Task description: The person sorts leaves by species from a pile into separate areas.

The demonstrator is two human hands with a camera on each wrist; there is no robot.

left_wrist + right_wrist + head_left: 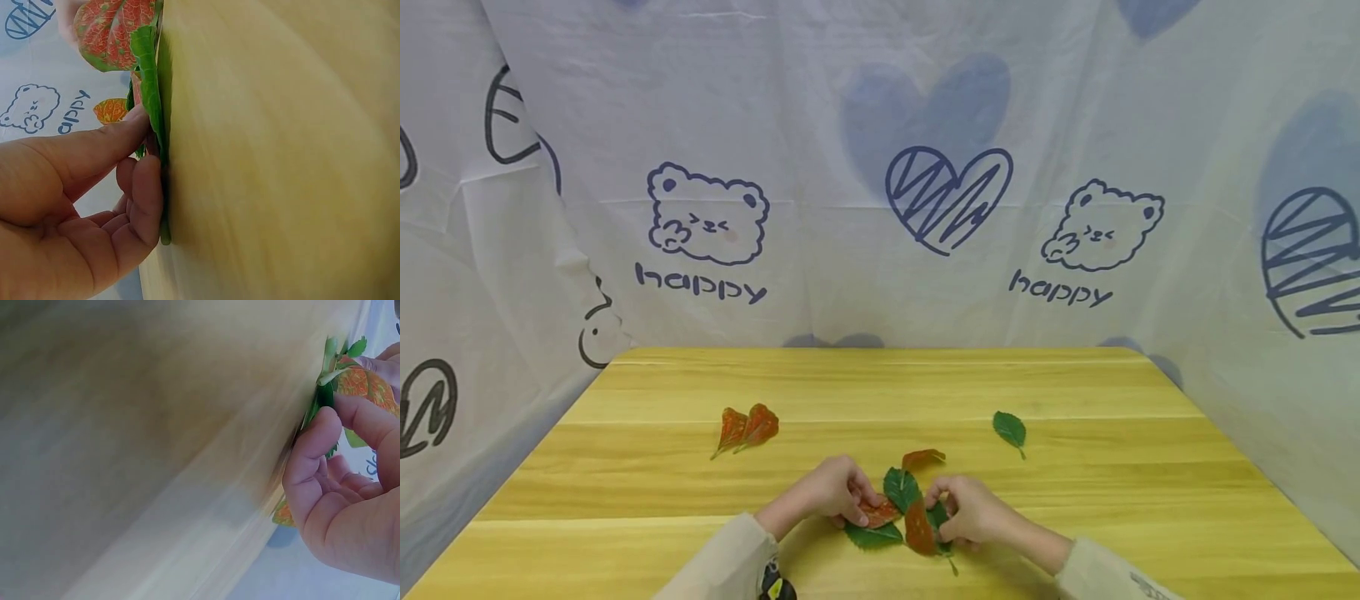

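Observation:
Near the table's front, my left hand (838,492) pinches a red leaf (883,512) between thumb and fingers. Just below that leaf lies a green leaf (874,536), seen edge-on in the left wrist view beside the fingertips. My right hand (973,510) pinches a green leaf (326,397), partly hidden by the fingers. A reddish-brown leaf (919,529) overlaps it on the left, its face toward the head camera. Between the hands is another green leaf (902,489), with a curled red leaf (923,459) above it.
Two red leaves (747,427) lie side by side at the back left of the wooden table (625,492). A single green leaf (1010,429) is at the back right. White cloth (820,250) with printed bears and hearts hangs behind the table and along its sides.

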